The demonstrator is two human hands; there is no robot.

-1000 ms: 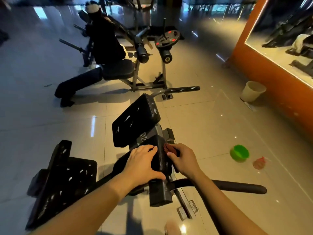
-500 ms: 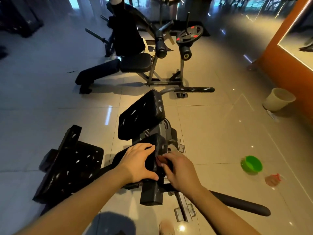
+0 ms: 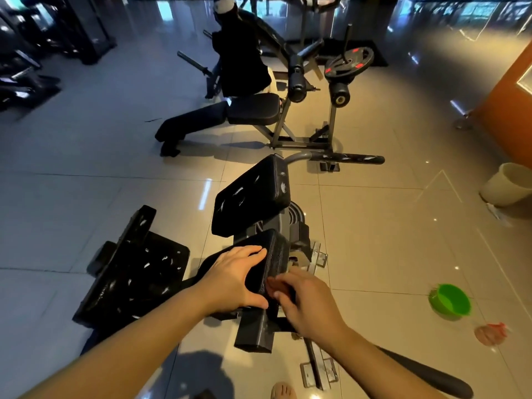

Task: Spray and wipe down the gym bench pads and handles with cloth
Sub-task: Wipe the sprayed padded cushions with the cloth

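The left hand [image 3: 234, 280] lies flat on top of the small black pad [image 3: 269, 251], its fingers straight and pressing down, and its thumb runs along the pad's near end. Just to the right of it, the right hand [image 3: 312, 305] has its fingers curled round a small reddish cloth [image 3: 275, 287] and holds it against the pad's right side edge. This hand and the cloth are blurred, so little of the cloth shows.

Beyond both hands a larger black pad [image 3: 250, 194] tilts upward, its cover scuffed with pale marks. To the left of the left hand a 3rd pad [image 3: 138, 269], badly worn, sits low beside the frame. A curved handle bar [image 3: 348, 158] reaches out past the larger pad, and a second padded handle [image 3: 426, 372] runs below the right forearm.

Well to the right of the right hand a green bowl [image 3: 449, 301] stands on the tiled floor [image 3: 374, 226], with a reddish object [image 3: 489, 334] near it. A pale bin [image 3: 509, 184] stands farther off. Far beyond the hands, a person in dark clothes [image 3: 239, 59] sits on another bench [image 3: 253, 109].
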